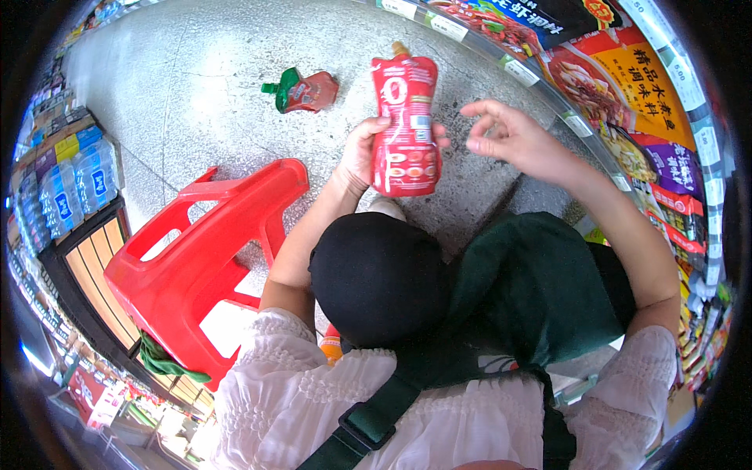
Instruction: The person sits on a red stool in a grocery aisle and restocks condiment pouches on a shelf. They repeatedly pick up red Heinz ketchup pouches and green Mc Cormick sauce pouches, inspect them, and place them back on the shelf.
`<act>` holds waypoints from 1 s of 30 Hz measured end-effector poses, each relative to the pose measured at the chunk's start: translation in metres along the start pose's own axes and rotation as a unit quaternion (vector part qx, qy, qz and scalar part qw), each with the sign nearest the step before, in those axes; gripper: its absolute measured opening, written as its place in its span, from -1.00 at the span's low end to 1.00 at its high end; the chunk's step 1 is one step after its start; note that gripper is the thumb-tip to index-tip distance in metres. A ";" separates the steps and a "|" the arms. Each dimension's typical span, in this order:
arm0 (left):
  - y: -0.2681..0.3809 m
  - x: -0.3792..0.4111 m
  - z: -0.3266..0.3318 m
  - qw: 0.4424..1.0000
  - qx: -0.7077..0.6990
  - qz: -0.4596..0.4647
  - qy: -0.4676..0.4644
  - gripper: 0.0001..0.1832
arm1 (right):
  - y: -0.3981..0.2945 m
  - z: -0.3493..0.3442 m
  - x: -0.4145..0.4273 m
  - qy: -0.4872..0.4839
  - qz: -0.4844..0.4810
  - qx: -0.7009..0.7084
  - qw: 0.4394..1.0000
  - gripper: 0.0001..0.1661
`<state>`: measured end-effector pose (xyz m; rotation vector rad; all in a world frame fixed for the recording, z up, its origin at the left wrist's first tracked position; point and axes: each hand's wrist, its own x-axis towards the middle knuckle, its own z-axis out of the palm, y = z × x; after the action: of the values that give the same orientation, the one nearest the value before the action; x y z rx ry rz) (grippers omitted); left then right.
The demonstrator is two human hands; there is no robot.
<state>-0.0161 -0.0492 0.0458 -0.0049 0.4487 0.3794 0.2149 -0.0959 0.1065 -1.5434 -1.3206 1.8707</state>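
My left hand (363, 151) is closed around a red spouted pouch (405, 132), its cap end pointing away from me and its printed face towards the camera. The fingertips show at the pouch's right side. To the right of the pouch, apart from it, my right hand (499, 134) is raised with bent, spread fingers and holds nothing. A smaller red pouch with a green top and green cap (305, 92) lies on the grey floor, beyond and to the left of my left hand.
A red plastic stool (200, 252) stands at the left, with a green cloth (167, 359) by its lower edge. Shelves with packaged seasonings (623, 88) and price strips curve along the right. Shrink-wrapped water bottles (79, 182) are stacked at the far left.
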 end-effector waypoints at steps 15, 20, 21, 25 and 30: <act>0.006 -0.013 0.155 0.550 0.826 0.114 -0.047 -0.04 | -0.048 0.015 -0.040 0.033 -0.102 0.284 0.953 -0.42; -0.004 -0.012 0.182 0.459 0.866 0.197 0.011 0.03 | -0.065 -0.002 -0.053 0.084 -0.142 0.234 0.958 -0.53; -0.002 -0.010 0.186 0.495 0.836 0.238 0.005 -0.03 | -0.071 -0.003 -0.058 0.135 -0.212 0.249 0.935 -0.54; 0.001 -0.003 0.204 0.599 0.688 0.407 -0.049 -0.23 | -0.105 -0.031 -0.091 0.218 -0.313 0.045 0.923 -0.53; 0.008 0.025 0.265 0.408 0.670 0.602 -0.149 -0.43 | -0.147 -0.073 -0.120 0.349 -0.511 -0.226 0.752 -0.37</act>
<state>0.1136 -0.0094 0.2751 2.1134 0.1952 1.3306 0.2818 -0.0858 0.2986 -1.0727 -1.7208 0.2535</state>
